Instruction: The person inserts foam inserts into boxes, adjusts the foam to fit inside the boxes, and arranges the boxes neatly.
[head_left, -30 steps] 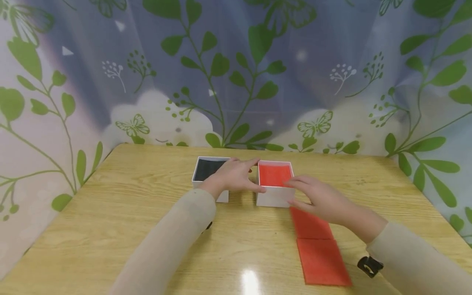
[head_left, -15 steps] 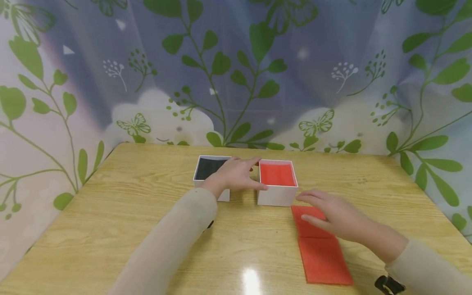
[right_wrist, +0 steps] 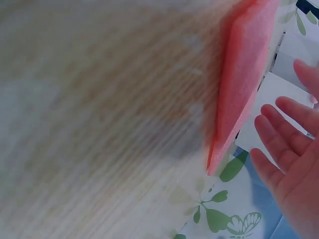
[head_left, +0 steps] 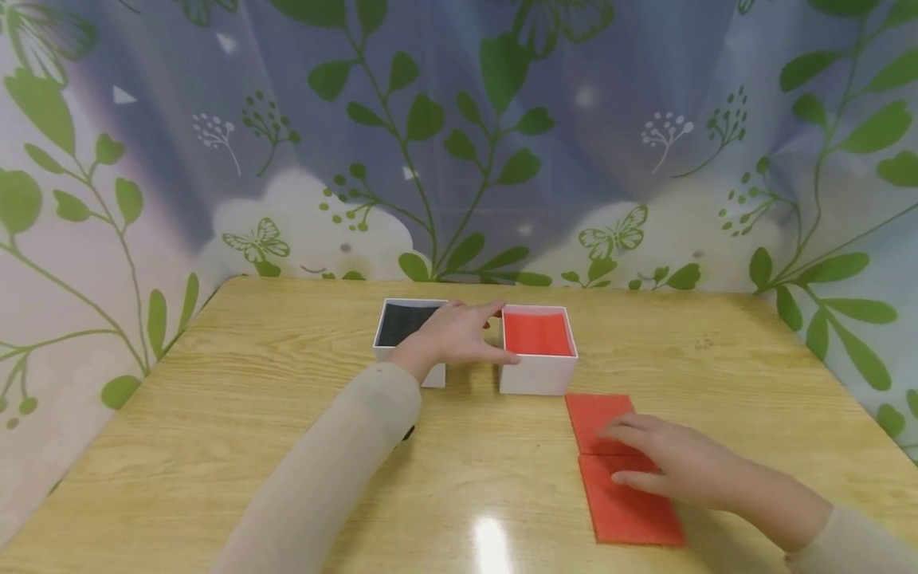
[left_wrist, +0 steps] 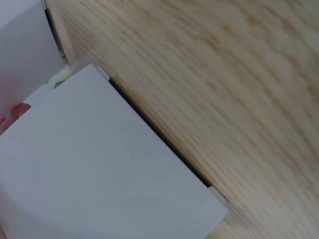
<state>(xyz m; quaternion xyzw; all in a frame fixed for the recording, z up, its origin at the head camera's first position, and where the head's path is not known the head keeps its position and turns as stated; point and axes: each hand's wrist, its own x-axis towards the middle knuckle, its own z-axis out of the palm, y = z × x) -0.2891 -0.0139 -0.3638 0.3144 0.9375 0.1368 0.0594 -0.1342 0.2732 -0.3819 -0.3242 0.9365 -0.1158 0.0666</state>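
Two white open-topped boxes stand side by side on the table. The right box [head_left: 538, 375] holds red sheet material [head_left: 535, 333]; the left box [head_left: 433, 378] holds black sheet material [head_left: 403, 323]. My left hand [head_left: 459, 333] reaches over the right part of the black-filled box and grips the red-filled box by its left side, thumb at the front corner and index finger at the back corner. My right hand [head_left: 681, 462], fingers spread and relaxed, hovers over two flat red soft squares [head_left: 631, 518] laid end to end. In the right wrist view its fingers are apart from the squares' edge.
The wooden table [head_left: 287, 351] runs back to a patterned curtain [head_left: 602, 159] with leaves and butterflies. Both boxes are near the table's far side, with a narrow gap between them. A bright reflection lies on the near tabletop.
My right hand has drawn away from the right corner of the red-filled box, toward me and to the right, over the red squares. The left hand keeps its place.
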